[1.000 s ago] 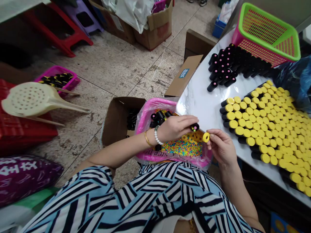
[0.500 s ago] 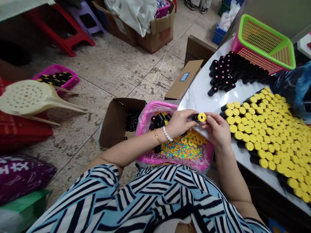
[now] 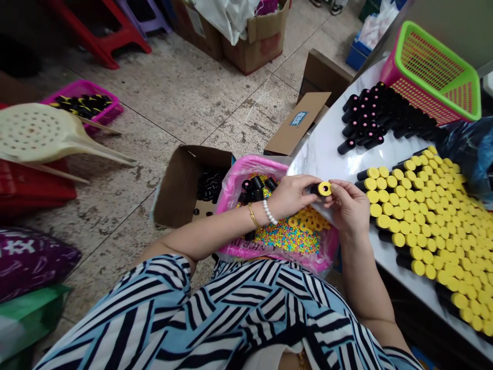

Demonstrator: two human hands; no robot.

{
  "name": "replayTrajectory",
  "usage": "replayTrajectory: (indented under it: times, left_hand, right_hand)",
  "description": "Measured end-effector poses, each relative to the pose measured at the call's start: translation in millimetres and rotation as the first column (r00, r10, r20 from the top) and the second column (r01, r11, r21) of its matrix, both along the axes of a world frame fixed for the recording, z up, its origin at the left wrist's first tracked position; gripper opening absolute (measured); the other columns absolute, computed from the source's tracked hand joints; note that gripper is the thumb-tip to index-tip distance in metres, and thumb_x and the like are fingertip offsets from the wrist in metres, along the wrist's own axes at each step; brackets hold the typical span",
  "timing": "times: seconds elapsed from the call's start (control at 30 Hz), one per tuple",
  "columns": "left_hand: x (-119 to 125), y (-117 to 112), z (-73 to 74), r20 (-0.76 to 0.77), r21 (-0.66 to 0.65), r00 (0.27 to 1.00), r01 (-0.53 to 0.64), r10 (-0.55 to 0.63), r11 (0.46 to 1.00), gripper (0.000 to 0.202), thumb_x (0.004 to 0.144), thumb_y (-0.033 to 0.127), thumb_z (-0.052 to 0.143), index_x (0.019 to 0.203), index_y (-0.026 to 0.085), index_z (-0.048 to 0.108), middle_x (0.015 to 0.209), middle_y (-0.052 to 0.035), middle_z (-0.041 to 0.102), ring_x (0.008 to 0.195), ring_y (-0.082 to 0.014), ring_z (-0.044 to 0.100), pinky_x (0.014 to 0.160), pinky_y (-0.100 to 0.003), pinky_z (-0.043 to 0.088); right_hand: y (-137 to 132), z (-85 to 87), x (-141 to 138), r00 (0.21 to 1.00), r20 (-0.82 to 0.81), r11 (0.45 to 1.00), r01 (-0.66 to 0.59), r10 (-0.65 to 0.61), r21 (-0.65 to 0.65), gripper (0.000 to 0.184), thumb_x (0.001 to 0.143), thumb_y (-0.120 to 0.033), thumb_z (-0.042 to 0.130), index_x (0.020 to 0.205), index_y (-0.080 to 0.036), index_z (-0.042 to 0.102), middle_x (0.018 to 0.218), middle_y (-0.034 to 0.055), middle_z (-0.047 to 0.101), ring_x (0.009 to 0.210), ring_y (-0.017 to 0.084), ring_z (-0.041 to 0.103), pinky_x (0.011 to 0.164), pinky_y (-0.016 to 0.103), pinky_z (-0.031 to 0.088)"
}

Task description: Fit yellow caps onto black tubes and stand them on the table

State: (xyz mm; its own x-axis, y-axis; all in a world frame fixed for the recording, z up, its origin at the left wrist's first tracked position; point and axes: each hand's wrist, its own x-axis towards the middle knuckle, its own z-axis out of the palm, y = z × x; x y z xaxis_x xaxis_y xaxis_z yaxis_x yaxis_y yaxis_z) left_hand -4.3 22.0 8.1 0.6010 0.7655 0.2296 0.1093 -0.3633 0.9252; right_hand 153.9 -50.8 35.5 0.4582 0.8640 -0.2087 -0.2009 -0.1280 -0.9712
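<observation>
My left hand (image 3: 291, 194) grips a short black tube, mostly hidden by the fingers. My right hand (image 3: 348, 205) pinches a yellow ring cap (image 3: 324, 188) that sits against the tube's end. Both hands meet above a pink-lined basket (image 3: 246, 167) on my lap, which holds small multicoloured beads (image 3: 287, 237), loose yellow caps (image 3: 308, 222) and several black tubes (image 3: 254, 187). To the right, on the white marble table (image 3: 327, 159), lies a large stack of black tubes with yellow caps (image 3: 423, 205).
Black tubes with pink ends (image 3: 365, 121) lie farther back by a pink and green basket (image 3: 435, 72). An open cardboard box (image 3: 181, 185) with black tubes stands on the floor at left. A cream plastic chair (image 3: 42, 136), red stools and more boxes crowd the floor.
The yellow cap, held apart in my right hand a second ago, has been brought up onto the end of the black tube in my left hand. Both hands rose slightly toward the table edge.
</observation>
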Motion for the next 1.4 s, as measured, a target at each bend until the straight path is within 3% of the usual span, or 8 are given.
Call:
replayTrajectory:
  times: [0.33, 0.5, 0.67, 0.87, 1.0, 1.2, 1.3, 1.4]
  left_hand:
    - [-1.6, -1.6, 7.0, 0.002, 0.0, 1.0, -0.002, 0.002, 1.0, 0.027, 0.081, 0.014, 0.072, 0.108, 0.017, 0.075, 0.101, -0.0053, 0.077, 0.078, -0.0119, 0.069, 0.073, -0.024, 0.055]
    - [-6.3, -7.5, 15.0, 0.001, -0.21, 1.0, 0.001, -0.001, 0.978, 0.043, 0.08, 0.017, 0.072, 0.123, 0.012, 0.07, 0.08, -0.0042, 0.077, 0.055, -0.008, 0.063, 0.054, -0.018, 0.049]
    - [-3.6, -7.9, 16.4, 0.106, -0.457, 0.991, 0.124, -0.085, 0.881, 0.04, 0.093, 0.033, 0.066, 0.129, 0.016, 0.069, 0.082, -0.0067, 0.078, 0.046, -0.0073, 0.063, 0.042, -0.016, 0.047]
    - [8.4, -4.3, 9.1, 0.296, -0.693, 0.954, 0.248, -0.046, 0.677, 0.029, 0.098, 0.029, 0.062, 0.122, 0.017, 0.072, 0.091, -0.0082, 0.079, 0.078, -0.0136, 0.076, 0.068, -0.025, 0.065]
    - [10.9, -10.1, 2.2, 0.299, -0.656, 0.954, 0.228, -0.03, 0.72, 0.036, 0.098, 0.035, 0.06, 0.128, 0.016, 0.069, 0.083, -0.0067, 0.078, 0.071, -0.0127, 0.074, 0.066, -0.024, 0.063]
    - [9.0, -15.7, -2.4, 0.141, -0.16, 0.99, 0.016, 0.007, 0.987, 0.054, 0.083, 0.028, 0.078, 0.134, 0.019, 0.064, 0.105, -0.0081, 0.077, 0.066, -0.009, 0.067, 0.062, -0.02, 0.057]
    - [8.7, -17.1, 1.9, 0.09, -0.023, 0.994, -0.056, 0.058, 0.998, 0.036, 0.086, 0.027, 0.074, 0.12, 0.016, 0.071, 0.105, -0.0075, 0.076, 0.068, -0.0089, 0.066, 0.065, -0.02, 0.056]
    - [9.2, -18.0, 4.7, 0.056, -0.105, 0.998, -0.032, 0.038, 0.994, 0.034, 0.089, 0.034, 0.073, 0.118, 0.017, 0.072, 0.093, -0.0044, 0.076, 0.061, -0.0083, 0.063, 0.059, -0.019, 0.053]
  right_hand:
    - [0.0, -3.6, -1.6, 0.995, 0.095, 1.0, 0.003, -0.002, -0.012, 0.019, 0.076, -0.03, 0.084, 0.09, -0.018, 0.078, 0.069, 0.0001, 0.073, 0.052, 0.01, 0.065, 0.051, 0.022, 0.058]
    - [-2.7, -3.7, -3.6, 0.993, 0.115, 1.0, 0.007, -0.006, -0.009, 0.019, 0.077, -0.032, 0.084, 0.09, -0.019, 0.078, 0.073, 0.0007, 0.074, 0.054, 0.01, 0.066, 0.055, 0.022, 0.059]
    - [-5.6, -0.9, -4.9, 0.989, 0.145, 1.0, -0.017, 0.015, 0.014, 0.019, 0.079, -0.032, 0.083, 0.092, -0.02, 0.078, 0.077, 0.0004, 0.074, 0.06, 0.012, 0.068, 0.06, 0.026, 0.061]
    - [-3.8, -0.6, 0.7, 0.981, 0.166, 0.995, -0.097, 0.098, -0.014, 0.016, 0.081, -0.034, 0.081, 0.09, -0.021, 0.076, 0.074, 0.0007, 0.074, 0.058, 0.012, 0.066, 0.058, 0.027, 0.058]
    - [-4.1, -0.2, 1.4, 0.977, 0.183, 0.994, -0.111, 0.107, 0.01, 0.017, 0.082, -0.036, 0.08, 0.089, -0.022, 0.073, 0.07, -0.0015, 0.071, 0.055, 0.011, 0.062, 0.055, 0.025, 0.053]
    - [-4.7, -3.3, 3.0, 0.975, 0.206, 0.996, -0.088, 0.083, 0.016, 0.023, 0.08, -0.038, 0.082, 0.09, -0.02, 0.071, 0.076, -0.0017, 0.07, 0.053, 0.008, 0.054, 0.049, 0.021, 0.044]
    - [-9.2, -6.5, 3.8, 0.987, 0.154, 0.997, -0.06, 0.052, 0.051, 0.022, 0.078, -0.035, 0.083, 0.09, -0.02, 0.072, 0.075, -0.0026, 0.069, 0.055, 0.007, 0.055, 0.053, 0.021, 0.046]
    - [-16.2, -9.7, 4.5, 1.0, 0.024, 0.993, -0.019, 0.016, 0.116, 0.019, 0.085, -0.035, 0.076, 0.099, -0.022, 0.075, 0.082, 0.0002, 0.073, 0.062, 0.01, 0.062, 0.062, 0.023, 0.053]
